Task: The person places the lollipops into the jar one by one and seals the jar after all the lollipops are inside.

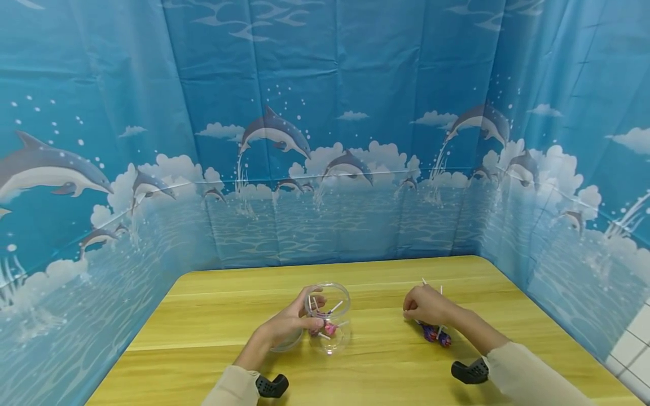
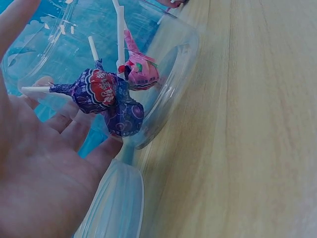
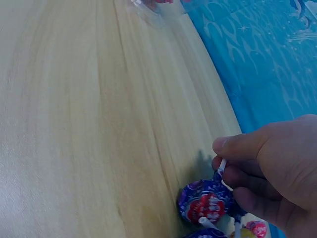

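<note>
My left hand (image 1: 289, 325) grips a clear plastic jar (image 1: 343, 336) by its side, with the mouth uncovered. Inside it are several wrapped lollipops, among them a purple one (image 2: 94, 91) and a pink one (image 2: 142, 73), their white sticks poking in different directions. Off to the right, my right hand (image 1: 430, 305) pinches the white stick of a purple-wrapped lollipop (image 3: 203, 199) between thumb and fingers, low over the table. More lollipops (image 1: 444, 339) lie beside and under that hand, partly hidden by it.
A clear round lid (image 2: 118, 201) lies on the table just left of the jar, partly behind the left hand. The wood-grain table (image 1: 376, 372) ends at a blue dolphin-print curtain (image 1: 325, 225) at the back and sides. Each wrist carries a black strap-on device (image 1: 469, 371).
</note>
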